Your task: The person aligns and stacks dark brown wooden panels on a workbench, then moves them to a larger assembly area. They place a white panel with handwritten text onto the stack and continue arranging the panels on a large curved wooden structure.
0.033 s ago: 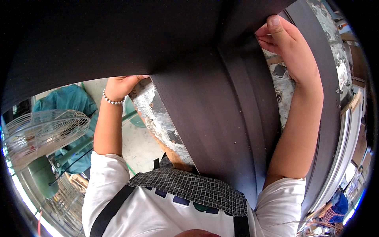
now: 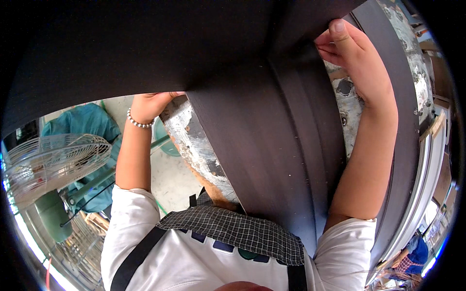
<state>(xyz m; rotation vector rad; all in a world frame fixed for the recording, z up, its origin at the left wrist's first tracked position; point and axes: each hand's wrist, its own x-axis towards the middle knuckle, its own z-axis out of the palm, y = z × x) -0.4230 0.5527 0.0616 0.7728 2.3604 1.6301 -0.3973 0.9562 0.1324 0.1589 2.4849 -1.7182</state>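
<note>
A large dark brown board [image 2: 145, 53] fills the top of the view, raised toward me. My left hand [image 2: 149, 107], with a beaded bracelet at the wrist, grips its lower edge at the left; its fingers are mostly hidden behind the board. My right hand [image 2: 350, 54] is closed at the right end of the same board, thumb up and fingertips curled at the edge. Below, a dark brown panel with a stepped moulding [image 2: 262, 140] runs toward my body. It lies on a worktable [image 2: 201, 143] spattered with white paint.
Another dark moulded panel [image 2: 407, 97] lies along the right. At the left stand a green pedestal fan [image 2: 60, 160] and a teal cloth [image 2: 80, 121]. Pale long profiles [image 2: 421, 169] are stacked at the far right, with another person [image 2: 412, 254] beyond them.
</note>
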